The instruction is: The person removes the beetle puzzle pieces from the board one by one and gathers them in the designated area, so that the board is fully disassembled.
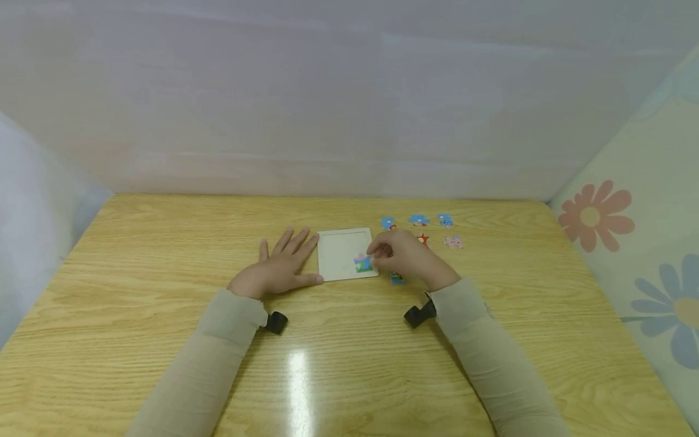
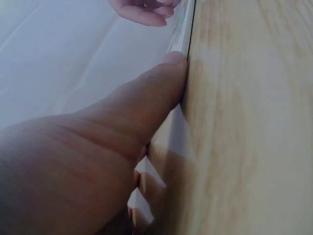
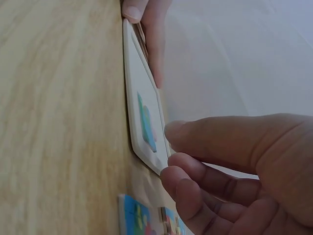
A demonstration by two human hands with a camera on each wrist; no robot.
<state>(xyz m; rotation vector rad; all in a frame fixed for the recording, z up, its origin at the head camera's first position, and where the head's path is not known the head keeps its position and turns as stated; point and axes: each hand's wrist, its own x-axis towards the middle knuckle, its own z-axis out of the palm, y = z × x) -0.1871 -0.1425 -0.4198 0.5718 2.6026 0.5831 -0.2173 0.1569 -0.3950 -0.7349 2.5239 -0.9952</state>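
Observation:
A white puzzle tray (image 1: 335, 255) with a thin raised rim lies flat on the wooden table. In its lower right part sits a puzzle piece (image 1: 362, 264) in blue, green and pink; the right wrist view shows this piece (image 3: 146, 123) lying slightly askew inside the rim. My left hand (image 1: 281, 264) rests on the table with fingers spread, thumb and forefinger touching the tray's left edge. Over the tray's right edge hovers my right hand (image 1: 406, 255), fingers loosely bent, thumb apart from them. Nothing shows between its fingertips, which stand just off the piece.
Several loose puzzle pieces lie right of the tray, among them a blue one (image 1: 418, 219), a pink one (image 1: 453, 242) and a green-blue one (image 1: 397, 278) partly under my right hand. A pale curtain (image 1: 349, 121) hangs behind the table (image 1: 164, 243).

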